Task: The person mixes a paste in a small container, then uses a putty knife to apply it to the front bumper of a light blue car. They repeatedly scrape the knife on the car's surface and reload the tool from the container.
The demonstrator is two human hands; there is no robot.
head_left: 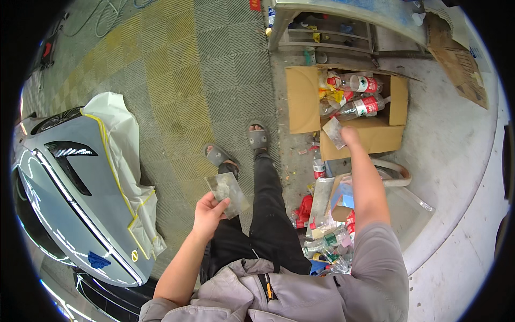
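My left hand pinches a thin grey, see-through-looking square sheet by its lower edge, thumb on top. A pale smear marks the middle of that sheet, which is held above my legs. On the right, my outstretched right hand grips a smaller greyish flat piece. This piece is over the near flap of an open cardboard box. Inside the box lie several clear plastic bottles with red and white labels, plus some yellow crumpled material.
A grey car partly masked with white sheeting stands at the left. More bottles and rubbish lie beside my right leg. A metal-framed table is behind the box, with torn cardboard at the far right. The floor has grey and yellow tiles.
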